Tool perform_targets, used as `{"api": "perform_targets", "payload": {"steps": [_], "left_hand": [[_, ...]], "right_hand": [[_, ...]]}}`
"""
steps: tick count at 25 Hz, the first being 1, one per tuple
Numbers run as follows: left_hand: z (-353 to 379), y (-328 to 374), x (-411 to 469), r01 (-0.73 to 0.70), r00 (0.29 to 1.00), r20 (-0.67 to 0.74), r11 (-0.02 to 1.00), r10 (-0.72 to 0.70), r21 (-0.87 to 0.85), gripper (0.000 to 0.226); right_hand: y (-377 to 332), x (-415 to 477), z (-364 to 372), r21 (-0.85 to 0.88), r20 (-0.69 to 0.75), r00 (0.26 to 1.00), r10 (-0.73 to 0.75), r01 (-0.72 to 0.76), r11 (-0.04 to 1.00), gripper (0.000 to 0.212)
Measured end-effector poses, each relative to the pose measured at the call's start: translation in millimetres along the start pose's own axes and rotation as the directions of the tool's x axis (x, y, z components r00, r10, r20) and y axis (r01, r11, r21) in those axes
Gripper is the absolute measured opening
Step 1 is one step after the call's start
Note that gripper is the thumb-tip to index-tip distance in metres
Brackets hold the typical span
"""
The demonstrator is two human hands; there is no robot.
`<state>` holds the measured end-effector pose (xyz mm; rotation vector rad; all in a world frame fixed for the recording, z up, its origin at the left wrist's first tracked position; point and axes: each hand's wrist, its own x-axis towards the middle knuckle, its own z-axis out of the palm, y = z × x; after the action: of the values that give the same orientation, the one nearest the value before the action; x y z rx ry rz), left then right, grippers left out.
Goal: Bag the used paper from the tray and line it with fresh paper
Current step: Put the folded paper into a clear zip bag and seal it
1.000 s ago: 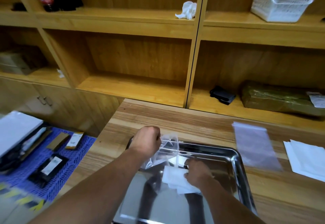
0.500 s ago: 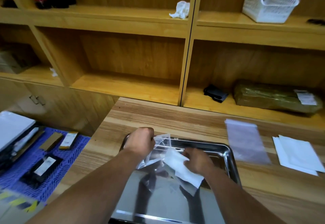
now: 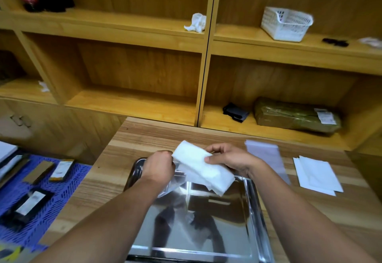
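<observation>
The steel tray (image 3: 256, 211) sits nearest, on the wooden table (image 3: 115, 171), its mirror floor bare and reflecting the two forearms. Above its far end the left hand (image 3: 158, 167) is closed in a fist, pinching the edge of a clear plastic bag (image 3: 170, 187) that hangs crumpled below it toward the tray. The right hand (image 3: 229, 157) is partly closed, thumb on top and fingers curled behind, gripping the used white paper (image 3: 198, 165). The paper is lifted clear of the tray, folded and slanting, its upper end near the left fist and its lower end drooping over the tray's far rim. Whether any of the paper is already inside the bag cannot be told.

To the right on the table lie a flat empty clear bag (image 3: 266, 157) and, further right, a small stack of fresh white sheets (image 3: 318, 174). Left of the table, a blue mat (image 3: 68, 182) carries dark boxes. Beyond stand wooden shelves (image 3: 134, 105) holding a crumpled white tissue (image 3: 196, 22), a white plastic basket (image 3: 286, 23) and a wrapped brown parcel (image 3: 295, 116).
</observation>
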<state>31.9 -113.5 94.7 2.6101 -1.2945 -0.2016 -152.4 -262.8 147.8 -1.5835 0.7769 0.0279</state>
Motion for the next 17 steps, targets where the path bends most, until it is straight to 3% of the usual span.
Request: {"api": "perform_targets", "payload": {"steps": [6,9,14,17], "left_hand": [[1.4,5.3,-3.1,0.006,0.995,-0.100,0.997,-0.013,-0.075,0.015],[2.6,12.0,-3.1,-0.053,0.994,-0.103,0.994,0.043,-0.092,0.015],[6.0,24.3,-11.5,-0.208,0.977,-0.052,0.978,0.208,0.003,0.014],[9.0,26.8,-13.4,-0.263,0.964,-0.025,0.965,0.264,0.020,0.012]], "right_hand": [[20.6,0.3,5.4,-0.329,-0.109,0.990,0.086,-0.118,0.937,0.017],[24.1,7.0,8.5,-0.386,-0.153,0.983,0.102,-0.154,0.909,0.019],[23.8,16.9,13.7,-0.068,-0.192,0.960,0.202,-0.218,0.973,0.022],[28.9,18.0,16.2,0.200,-0.121,0.935,0.333,-0.306,0.931,0.030]]}}
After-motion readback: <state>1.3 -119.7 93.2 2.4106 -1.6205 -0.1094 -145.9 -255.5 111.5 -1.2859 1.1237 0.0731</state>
